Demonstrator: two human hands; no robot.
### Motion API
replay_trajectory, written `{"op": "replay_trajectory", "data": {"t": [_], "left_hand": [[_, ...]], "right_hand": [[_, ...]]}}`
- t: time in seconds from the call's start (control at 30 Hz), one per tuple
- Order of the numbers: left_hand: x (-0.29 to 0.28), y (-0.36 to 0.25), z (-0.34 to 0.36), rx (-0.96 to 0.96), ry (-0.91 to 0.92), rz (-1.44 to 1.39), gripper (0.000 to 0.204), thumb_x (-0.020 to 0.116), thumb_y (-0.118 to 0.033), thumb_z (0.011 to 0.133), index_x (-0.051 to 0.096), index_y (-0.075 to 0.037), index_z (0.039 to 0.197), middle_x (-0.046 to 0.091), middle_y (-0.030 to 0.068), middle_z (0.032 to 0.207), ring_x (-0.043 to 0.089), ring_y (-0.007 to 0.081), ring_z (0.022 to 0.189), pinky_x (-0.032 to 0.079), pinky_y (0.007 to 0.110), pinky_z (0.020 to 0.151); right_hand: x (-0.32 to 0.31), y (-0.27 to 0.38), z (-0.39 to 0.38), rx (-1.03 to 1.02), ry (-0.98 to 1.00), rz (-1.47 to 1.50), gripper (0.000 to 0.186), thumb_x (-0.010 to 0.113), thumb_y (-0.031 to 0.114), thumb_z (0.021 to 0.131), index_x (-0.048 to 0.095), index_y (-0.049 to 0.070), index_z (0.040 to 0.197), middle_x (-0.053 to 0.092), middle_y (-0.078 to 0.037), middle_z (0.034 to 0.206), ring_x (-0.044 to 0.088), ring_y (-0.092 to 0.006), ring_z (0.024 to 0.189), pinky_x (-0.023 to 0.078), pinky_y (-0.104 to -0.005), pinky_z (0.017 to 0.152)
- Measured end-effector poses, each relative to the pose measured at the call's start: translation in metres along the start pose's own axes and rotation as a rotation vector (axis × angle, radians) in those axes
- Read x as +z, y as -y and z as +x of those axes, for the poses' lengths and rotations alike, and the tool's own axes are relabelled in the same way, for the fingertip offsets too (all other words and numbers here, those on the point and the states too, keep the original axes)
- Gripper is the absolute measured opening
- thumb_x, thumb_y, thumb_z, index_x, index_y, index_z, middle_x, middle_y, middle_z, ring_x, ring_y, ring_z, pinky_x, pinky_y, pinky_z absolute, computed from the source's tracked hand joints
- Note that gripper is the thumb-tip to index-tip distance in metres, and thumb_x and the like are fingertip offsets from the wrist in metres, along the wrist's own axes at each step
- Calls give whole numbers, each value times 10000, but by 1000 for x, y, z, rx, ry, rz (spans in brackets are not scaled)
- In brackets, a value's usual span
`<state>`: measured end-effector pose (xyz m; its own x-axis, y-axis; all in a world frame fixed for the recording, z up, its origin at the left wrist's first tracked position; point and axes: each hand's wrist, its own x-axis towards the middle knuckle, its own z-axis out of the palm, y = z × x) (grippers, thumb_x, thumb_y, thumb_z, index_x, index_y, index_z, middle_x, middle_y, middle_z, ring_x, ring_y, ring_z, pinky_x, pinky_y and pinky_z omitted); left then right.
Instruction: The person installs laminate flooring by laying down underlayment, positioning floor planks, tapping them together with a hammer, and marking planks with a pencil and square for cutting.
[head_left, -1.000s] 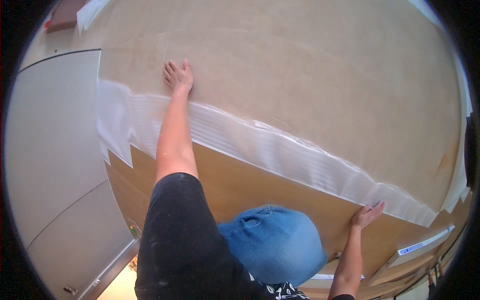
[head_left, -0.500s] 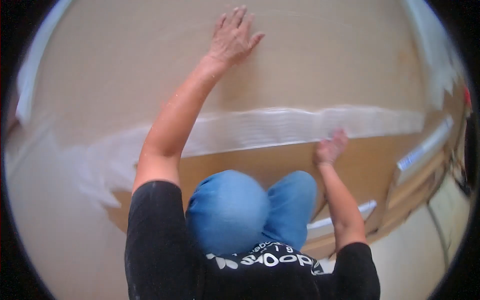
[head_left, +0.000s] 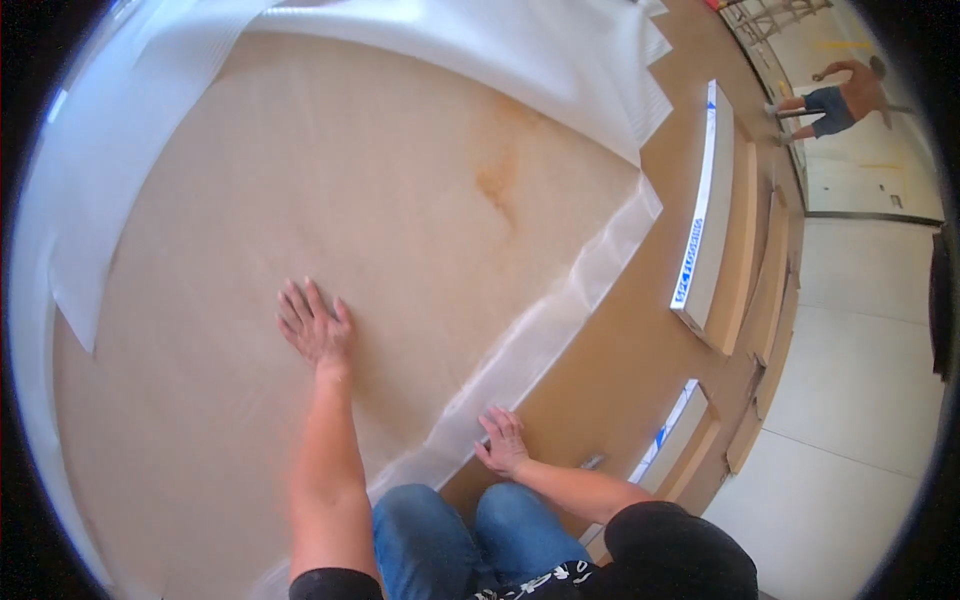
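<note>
And round swung the view! The left hand [head_left: 318,328], at twelve o'clock half a second earlier, had come to nine, open, fingers spread on the tan sheet [head_left: 400,200], which stretched from the centre toward ten. At six, the right hand [head_left: 503,443] met the white strip's [head_left: 545,335] edge, fingers bent; whether it pinched, I couldn't tell. A long carton [head_left: 712,225] lay at two, a shorter carton [head_left: 665,445] at four, contents hidden.
</note>
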<state>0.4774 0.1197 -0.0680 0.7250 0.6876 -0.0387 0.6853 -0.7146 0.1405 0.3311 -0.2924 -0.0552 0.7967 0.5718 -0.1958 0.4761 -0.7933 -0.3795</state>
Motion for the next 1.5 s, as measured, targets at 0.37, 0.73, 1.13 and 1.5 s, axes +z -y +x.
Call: {"op": "replay_trajectory", "data": {"t": [0.37, 0.73, 1.13, 1.5], "left_hand": [[18, 5, 14, 42, 18, -47, 757, 565, -400, 907, 380, -158, 1600, 210, 129, 1724, 132, 352, 1600, 96, 586, 1267], [13, 15, 13, -13, 137, -167, 781, 585, -339, 862, 389, -150, 1594, 230, 138, 1712, 126, 361, 1600, 64, 597, 1272], [2, 16, 17, -38, 137, -220, 794, 626, -359, 859, 379, -205, 1598, 214, 105, 1721, 128, 331, 1602, 67, 591, 1271], [13, 130, 301, 248, -308, 266, 547, 622, -294, 920, 563, -64, 1413, 592, 211, 1424, 579, 384, 1247, 421, 583, 1076]], "right_hand": [[-262, -176, 649, 108, -586, -324, 779, 639, 505, 948, 409, 13, 1507, 233, -242, 1676, 250, -414, 1537, 269, -552, 1218], [-184, -165, 739, 146, -107, -87, 495, 571, 421, 980, 627, 30, 1278, 632, -253, 1297, 582, -448, 1221, 471, -534, 1022], [-74, 7, 506, -130, -275, -266, 295, 608, 201, 946, 590, 52, 1199, 551, -176, 1389, 477, -377, 1348, 375, -511, 1136], [-47, 56, 502, -102, -285, -259, 564, 602, 281, 890, 515, 84, 1411, 464, -155, 1543, 376, -355, 1470, 235, -560, 1232]]}}
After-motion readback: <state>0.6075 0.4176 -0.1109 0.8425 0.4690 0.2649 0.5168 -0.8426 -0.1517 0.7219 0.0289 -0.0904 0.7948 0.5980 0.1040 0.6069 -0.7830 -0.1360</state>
